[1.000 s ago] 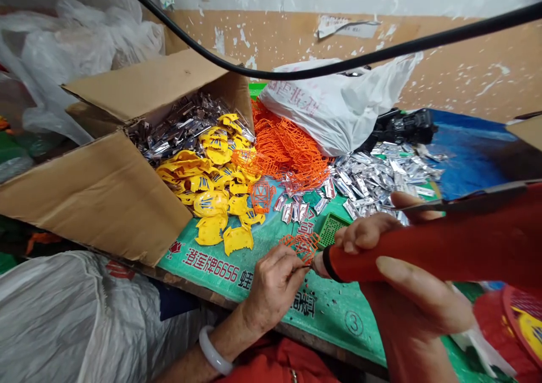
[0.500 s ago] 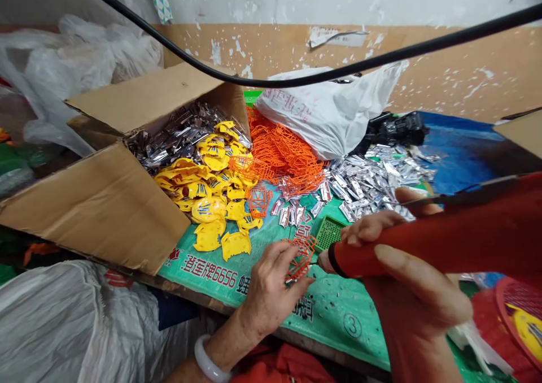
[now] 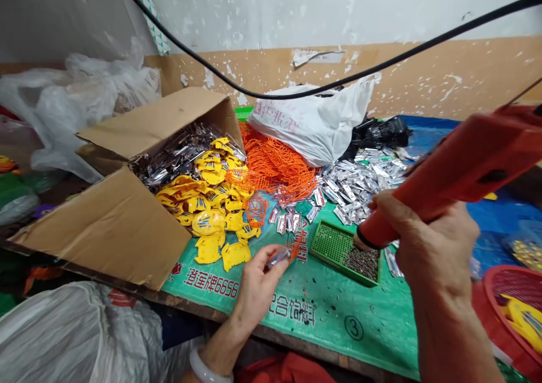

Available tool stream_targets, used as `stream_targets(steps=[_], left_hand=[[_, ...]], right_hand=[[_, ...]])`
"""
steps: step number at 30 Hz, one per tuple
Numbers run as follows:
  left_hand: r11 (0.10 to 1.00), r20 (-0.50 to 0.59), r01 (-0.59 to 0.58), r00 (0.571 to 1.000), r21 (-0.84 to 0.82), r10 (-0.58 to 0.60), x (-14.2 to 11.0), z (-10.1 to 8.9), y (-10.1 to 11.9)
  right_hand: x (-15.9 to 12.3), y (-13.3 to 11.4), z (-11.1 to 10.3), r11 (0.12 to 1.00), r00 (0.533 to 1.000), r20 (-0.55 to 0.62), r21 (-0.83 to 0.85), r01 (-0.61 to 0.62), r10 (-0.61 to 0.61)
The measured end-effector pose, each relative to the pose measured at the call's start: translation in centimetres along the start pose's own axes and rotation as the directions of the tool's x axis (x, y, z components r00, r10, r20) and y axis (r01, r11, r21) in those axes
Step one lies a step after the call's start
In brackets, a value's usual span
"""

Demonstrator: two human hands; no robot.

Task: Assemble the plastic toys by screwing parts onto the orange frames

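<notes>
Driver (image 3: 444, 174) held in right hand (image 3: 436, 244), nose at tray (image 3: 326, 239), contact unclear | judged stiff, fairly heavy; best gripped round body | orange-silver part (image 3: 280, 256) pinched in left hand (image 3: 259, 281) beside tray | judged light, brittle; best held by edges

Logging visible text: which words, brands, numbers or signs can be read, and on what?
"3", circled, on the green sheet.
"莲牌", red, same sheet; preceding character, following digits unclear.
"合饲料", black, same sheet; preceding character unclear.
Red characters beyond the left hand: partly hidden, unreadable.
White bag: red characters, too blurred.
Wall paper: too small.
Yellow pieces: blue marks, unreadable.
Grey sack: red print, unreadable.
</notes>
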State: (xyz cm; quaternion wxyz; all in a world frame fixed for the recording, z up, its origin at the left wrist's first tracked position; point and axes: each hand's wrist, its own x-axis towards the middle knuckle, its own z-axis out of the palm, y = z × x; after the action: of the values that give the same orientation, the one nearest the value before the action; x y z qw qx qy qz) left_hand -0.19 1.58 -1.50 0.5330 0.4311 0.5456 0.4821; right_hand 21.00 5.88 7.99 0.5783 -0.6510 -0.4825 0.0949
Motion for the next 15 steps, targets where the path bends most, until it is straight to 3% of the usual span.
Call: stream_targets(steps=[1,3,5,7,10,13,15], left_hand=[[0.974,0.027,0.106,0.994,-0.200,-0.103,0.2,-0.3,0.5],[0.813,0.127,0.294,0.955,-0.503,-0.267,0.5,-0.8,1.3],[0.606,0.207,0.444,0.883,-0.660,-0.421,0.8,-1.1,1.6],[0.454,0.251,0.525,0.807,-0.720,-0.535,0.9,-1.0,1.4],[0.372,0.279,0.558,0.761,-0.741,-0.585,0.8,-0.6,0.7],[0.353,0.304,0.560,0.765,-0.749,-0.568,0.6,0.0,0.2],[0.392,0.288,0.550,0.781,-0.737,-0.555,0.5,0.2,0.1]], right_hand=[[0.2,-0.2,-0.1,1.000,0.999,-0.036,-0.014,-0.009,0.008],[0.6,-0.5,-0.4,0.999,0.997,-0.080,-0.048,-0.011,0.007],[0.9,-0.7,-0.6,0.999,0.996,-0.084,-0.032,-0.013,0.010],[0.9,-0.5,-0.8,0.998,0.995,-0.104,-0.065,-0.007,0.000],[0.5,0.1,-1.1,0.983,0.987,-0.161,-0.180,-0.027,-0.002],[0.1,0.4,-0.9,0.981,0.985,-0.169,-0.187,-0.056,0.025],[-0.1,0.3,-0.7,0.987,0.988,-0.155,-0.155,-0.049,0.024]])
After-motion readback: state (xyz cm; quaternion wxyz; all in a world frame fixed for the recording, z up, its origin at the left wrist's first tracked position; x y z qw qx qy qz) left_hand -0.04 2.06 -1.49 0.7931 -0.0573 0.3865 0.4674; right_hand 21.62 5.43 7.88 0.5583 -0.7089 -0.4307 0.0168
